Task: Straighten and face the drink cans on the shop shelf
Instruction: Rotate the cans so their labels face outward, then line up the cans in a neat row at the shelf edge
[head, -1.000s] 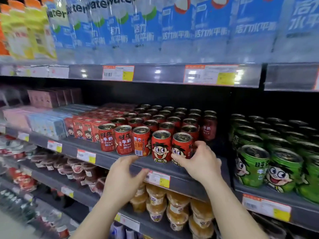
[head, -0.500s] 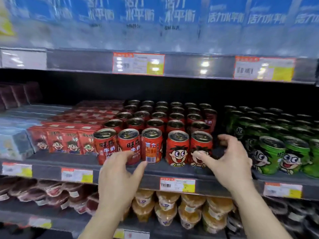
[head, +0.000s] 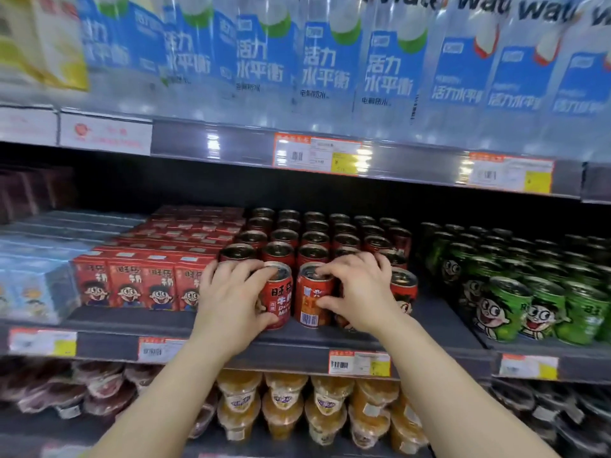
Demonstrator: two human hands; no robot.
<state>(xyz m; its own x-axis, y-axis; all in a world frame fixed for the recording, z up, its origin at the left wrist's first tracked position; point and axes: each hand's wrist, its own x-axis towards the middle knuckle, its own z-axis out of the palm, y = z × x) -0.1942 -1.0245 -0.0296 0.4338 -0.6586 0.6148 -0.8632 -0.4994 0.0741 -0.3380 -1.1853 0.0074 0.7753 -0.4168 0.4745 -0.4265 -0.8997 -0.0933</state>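
- The left hand [head: 231,292] is curled round a red can [head: 279,294]; the right hand [head: 358,292] grips the barcode-facing can [head: 310,299].
- Each can is best turned upright, in place, until the cartoon face meets the shelf [head: 297,345] front edge.

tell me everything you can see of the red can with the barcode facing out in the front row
The barcode can is a small red metal can with a silver lid, standing upright at the front edge of the grey shelf. Its white barcode panel faces outward rather than the cartoon face. The right hand grips it, fingers over the lid and thumb on its side. Beside it stands the text-facing can held by the left hand.
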